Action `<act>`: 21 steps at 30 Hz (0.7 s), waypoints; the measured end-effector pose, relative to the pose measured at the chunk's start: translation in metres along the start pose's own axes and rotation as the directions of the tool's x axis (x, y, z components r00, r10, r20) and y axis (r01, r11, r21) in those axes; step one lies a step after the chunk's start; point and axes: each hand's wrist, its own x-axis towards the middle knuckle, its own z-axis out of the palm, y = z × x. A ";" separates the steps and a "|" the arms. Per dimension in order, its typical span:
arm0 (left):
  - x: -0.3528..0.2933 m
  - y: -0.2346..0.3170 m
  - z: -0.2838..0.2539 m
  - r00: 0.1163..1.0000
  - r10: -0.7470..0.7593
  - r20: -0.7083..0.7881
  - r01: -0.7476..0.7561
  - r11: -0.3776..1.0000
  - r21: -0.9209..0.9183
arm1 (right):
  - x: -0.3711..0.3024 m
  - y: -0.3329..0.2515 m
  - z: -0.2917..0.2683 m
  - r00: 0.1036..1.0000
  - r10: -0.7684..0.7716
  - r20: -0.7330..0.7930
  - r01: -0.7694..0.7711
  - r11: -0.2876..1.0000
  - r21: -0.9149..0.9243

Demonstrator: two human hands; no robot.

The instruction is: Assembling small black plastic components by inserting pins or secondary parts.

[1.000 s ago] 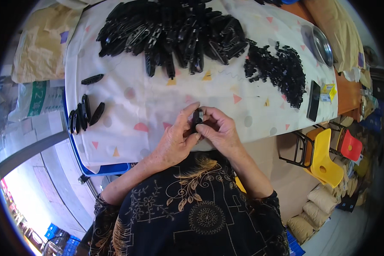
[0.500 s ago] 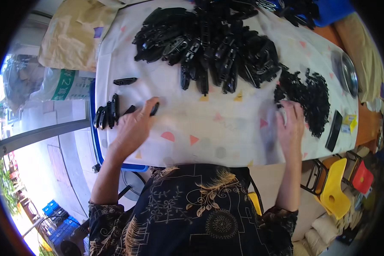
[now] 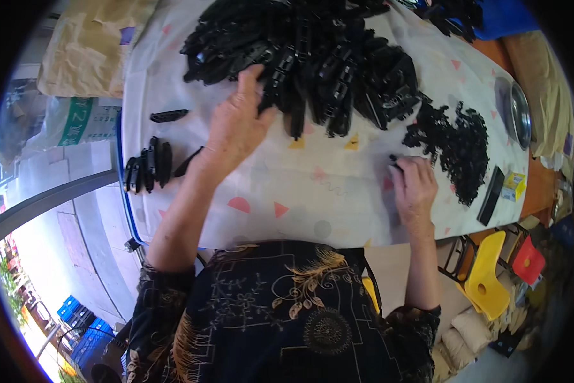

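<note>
Black, glossy heap of long pieces (image 3: 300,57), far side: left hand (image 3: 236,124) has reached its near edge half-open, hold unclear to me. Right hand (image 3: 416,185), now off the pile of tiny black parts (image 3: 456,150), pinches one small dark piece (image 3: 394,160), seemingly secured.

Black top (image 3: 255,341), gold leaf pattern (image 3: 297,305), patterned sleeves (image 3: 160,300).

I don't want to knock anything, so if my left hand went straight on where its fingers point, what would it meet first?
Your left hand would probably meet the heap of long black plastic parts first; it overlaps the near edge here, though height is unclear.
</note>
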 end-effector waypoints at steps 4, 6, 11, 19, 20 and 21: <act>-0.010 -0.014 -0.015 0.996 -0.083 0.039 0.088 0.983 -0.161 | -0.008 -0.013 0.006 0.996 0.075 0.038 -0.080 0.985 0.154; -0.020 -0.027 -0.019 0.996 -0.074 0.054 0.083 0.978 -0.190 | -0.011 -0.015 0.009 0.991 0.114 0.070 -0.126 0.974 0.188; -0.052 -0.035 -0.013 0.975 -0.146 0.165 0.218 0.755 -0.618 | -0.010 -0.026 0.002 0.965 0.226 0.134 -0.253 0.936 0.246; -0.092 0.001 -0.005 0.914 -0.184 0.362 0.406 0.366 -0.837 | -0.008 -0.024 -0.001 0.978 0.116 0.176 -0.134 0.987 0.092; -0.096 0.005 -0.004 0.916 -0.186 0.354 0.399 0.368 -0.840 | -0.008 -0.026 -0.001 0.979 0.108 0.173 -0.126 0.987 0.096; -0.099 0.008 -0.003 0.888 -0.152 0.435 0.461 0.278 -0.843 | -0.009 -0.029 0.000 0.978 0.149 0.149 -0.176 0.966 0.191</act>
